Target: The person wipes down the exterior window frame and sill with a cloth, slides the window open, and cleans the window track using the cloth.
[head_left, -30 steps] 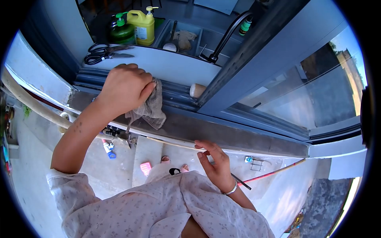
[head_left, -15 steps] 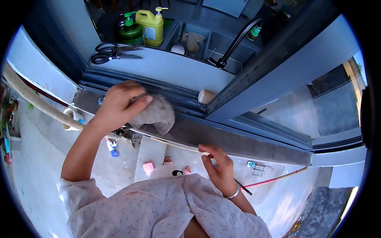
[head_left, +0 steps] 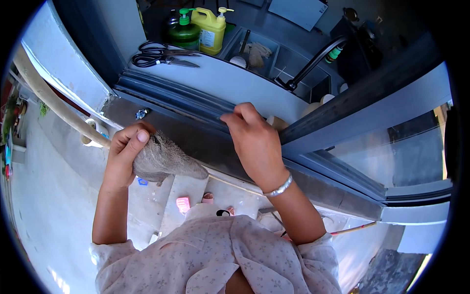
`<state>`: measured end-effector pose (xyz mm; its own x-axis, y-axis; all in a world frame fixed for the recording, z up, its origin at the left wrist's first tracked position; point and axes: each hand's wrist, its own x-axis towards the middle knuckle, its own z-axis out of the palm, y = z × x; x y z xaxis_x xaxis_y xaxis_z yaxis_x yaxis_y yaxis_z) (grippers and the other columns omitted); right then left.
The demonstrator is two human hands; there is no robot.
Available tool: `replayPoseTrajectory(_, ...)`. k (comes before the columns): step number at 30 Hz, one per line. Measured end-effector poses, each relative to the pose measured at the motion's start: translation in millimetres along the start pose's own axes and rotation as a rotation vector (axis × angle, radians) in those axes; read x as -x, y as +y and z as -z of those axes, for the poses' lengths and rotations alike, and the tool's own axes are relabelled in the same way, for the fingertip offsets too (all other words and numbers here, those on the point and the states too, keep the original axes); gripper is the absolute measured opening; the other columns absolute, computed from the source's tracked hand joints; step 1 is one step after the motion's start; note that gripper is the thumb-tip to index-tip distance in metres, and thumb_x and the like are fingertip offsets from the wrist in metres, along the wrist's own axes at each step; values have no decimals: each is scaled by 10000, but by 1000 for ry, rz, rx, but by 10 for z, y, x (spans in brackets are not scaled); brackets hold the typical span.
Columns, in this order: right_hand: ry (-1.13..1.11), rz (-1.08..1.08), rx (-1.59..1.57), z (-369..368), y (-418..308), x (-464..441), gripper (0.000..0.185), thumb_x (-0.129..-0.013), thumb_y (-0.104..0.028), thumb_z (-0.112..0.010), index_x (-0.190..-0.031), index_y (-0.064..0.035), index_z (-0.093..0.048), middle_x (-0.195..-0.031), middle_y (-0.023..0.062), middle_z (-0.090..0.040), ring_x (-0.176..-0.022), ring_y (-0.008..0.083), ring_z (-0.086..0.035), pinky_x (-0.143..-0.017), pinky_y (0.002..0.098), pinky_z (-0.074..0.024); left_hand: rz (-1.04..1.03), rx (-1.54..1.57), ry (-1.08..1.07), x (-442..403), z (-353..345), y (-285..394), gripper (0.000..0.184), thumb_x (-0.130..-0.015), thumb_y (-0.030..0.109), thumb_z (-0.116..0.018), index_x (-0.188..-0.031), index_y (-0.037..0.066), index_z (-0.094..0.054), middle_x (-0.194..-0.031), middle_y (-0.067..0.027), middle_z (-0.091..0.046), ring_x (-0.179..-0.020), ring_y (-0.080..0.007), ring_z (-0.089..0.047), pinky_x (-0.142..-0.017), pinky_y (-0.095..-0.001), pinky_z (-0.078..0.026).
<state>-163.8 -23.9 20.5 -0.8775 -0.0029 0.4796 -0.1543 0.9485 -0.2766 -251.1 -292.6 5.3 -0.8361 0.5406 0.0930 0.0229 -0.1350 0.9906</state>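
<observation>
My left hand [head_left: 122, 154] is closed on a grey, rough-textured cleaning rag [head_left: 164, 159], thumb on top; the rag's loose end hangs to the right over the outer sill edge. My right hand [head_left: 255, 147], with a silver bracelet on the wrist, is over the window track [head_left: 181, 100]. Its fingers are curled together at the track's inner edge, and whatever they may pinch is too small to make out. Below the track runs the dark outer sill [head_left: 196, 139], with a small blue-and-white crumpled bit [head_left: 142, 113] at its left.
Black-handled scissors [head_left: 164, 56] lie on the white inner ledge [head_left: 215, 66]. Behind are a green pump bottle [head_left: 183, 35], a yellow jug [head_left: 209, 34] and a sink [head_left: 274, 49] with a black faucet [head_left: 318, 61]. A sliding window frame [head_left: 362, 93] stands at right; a pale pole [head_left: 58, 105] slants at left.
My left hand has drawn the rag off the track toward me, down and left. My right hand has risen from below the sill to the window track.
</observation>
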Motion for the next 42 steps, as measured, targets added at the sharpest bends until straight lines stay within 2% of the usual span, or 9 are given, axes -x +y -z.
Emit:
replayPoseTrajectory(13,-189,170,58,-304,272,-391,104,-768,-70,-652,-783,-136,-730,-857,42,-620,-841,241,-668,-697,397,-549,24,140,82,280,135,-166,344,-983,299,-647,-877,-28,-653,-940,-46,-624,-865,-118,-557,-780,-276,-427)
replayPoseTrajectory(15,-259,172,136,-305,296,-399,37,-833,-140,-707,-847,-149,-740,-905,-5,-626,-811,215,-671,-673,370,-542,27,149,81,297,158,-172,347,-982,303,-648,-884,-30,-653,-934,-47,-625,-862,-120,-558,-780,-277,-428)
replayPoseTrajectory(18,-214,208,118,-321,276,-406,28,-764,-88,-663,-764,-108,-682,-860,52,-621,-807,248,-670,-674,397,-546,29,139,91,313,174,-165,360,-980,316,-647,-892,-32,-654,-921,-46,-625,-859,-121,-559,-782,-277,-429)
replayPoseTrajectory(22,-202,227,271,-330,265,-359,30,-778,-95,-666,-807,-101,-663,-865,67,-612,-770,248,-669,-640,387,-545,12,110,115,333,205,-144,369,-981,328,-643,-897,-31,-658,-923,-49,-629,-859,-122,-565,-784,-277,-432)
replayPoseTrajectory(24,-145,156,112,-243,175,-298,57,-890,-170,-699,-882,-123,-668,-927,44,-611,-753,238,-661,-633,360,-543,-38,148,125,348,267,-145,376,-979,334,-642,-921,-37,-666,-924,-51,-639,-859,-121,-582,-786,-274,-444)
replayPoseTrajectory(34,-405,356,-144,9,-384,155,67,-913,-196,-701,-908,-149,-654,-918,10,-613,-705,202,-663,-577,321,-533,-29,101,256,404,441,-46,383,-975,354,-628,-923,-24,-657,-920,-48,-663,-842,-116,-604,-778,-260,-466)
replayPoseTrajectory(36,-311,169,-116,109,-348,19,70,-893,-186,-722,-931,-149,-676,-931,11,-632,-706,206,-665,-586,326,-538,-37,104,254,398,447,-51,379,-975,353,-627,-906,-19,-648,-919,-49,-659,-837,-116,-601,-773,-260,-464)
replayPoseTrajectory(38,-80,129,-70,51,-211,-104,27,-858,-154,-706,-883,-151,-698,-920,-4,-627,-695,215,-670,-567,343,-541,-43,107,255,399,449,-57,376,-976,352,-626,-888,-14,-639,-918,-51,-655,-832,-117,-598,-769,-259,-463)
replayPoseTrajectory(42,-5,117,52,-140,12,-337,63,-802,-97,-697,-850,-122,-730,-898,19,-625,-766,220,-673,-639,352,-555,-38,146,247,372,405,-98,371,-974,347,-629,-880,-11,-633,-924,-56,-652,-827,-121,-595,-763,-263,-460)
